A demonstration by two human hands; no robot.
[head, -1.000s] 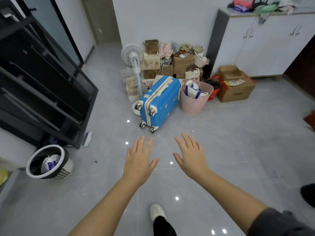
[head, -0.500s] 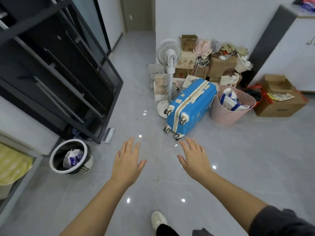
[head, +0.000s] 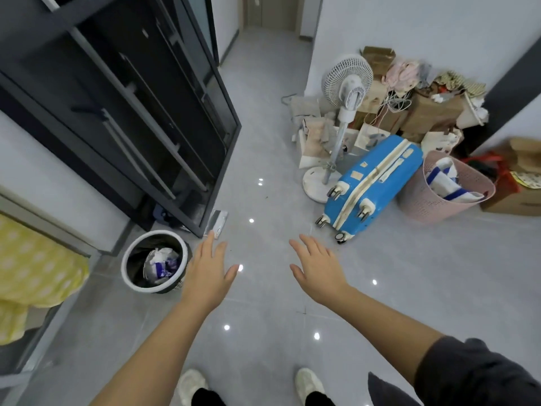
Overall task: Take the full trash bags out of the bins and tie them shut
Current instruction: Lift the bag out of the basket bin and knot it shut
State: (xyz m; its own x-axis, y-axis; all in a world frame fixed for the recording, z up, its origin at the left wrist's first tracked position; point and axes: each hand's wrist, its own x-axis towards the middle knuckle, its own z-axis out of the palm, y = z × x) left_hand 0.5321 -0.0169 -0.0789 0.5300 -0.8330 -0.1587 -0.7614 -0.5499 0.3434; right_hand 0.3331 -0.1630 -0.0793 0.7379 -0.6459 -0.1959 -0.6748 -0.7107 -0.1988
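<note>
A small round bin (head: 126,269) with a white rim stands on the grey floor at lower left. A black trash bag (head: 137,259) lines it, holding white and purple waste. My left hand (head: 207,273) hovers flat with straight fingers just right of the bin, holding nothing. My right hand (head: 317,269) is stretched out flat over the bare floor, empty too. A pink perforated basket (head: 421,200) with white and blue bags in it stands at the right, beside a blue suitcase (head: 371,186).
A black metal frame (head: 140,106) leans against the left wall, just behind the bin. A white standing fan (head: 345,92), cardboard boxes (head: 424,112) and clutter fill the far right corner. A yellow cloth (head: 32,273) lies at the far left. My white shoes (head: 307,382) show below.
The view has swung left and moved closer, so the bin now sits nearer the middle, right beside my left hand. Both hands stay flat and empty.
</note>
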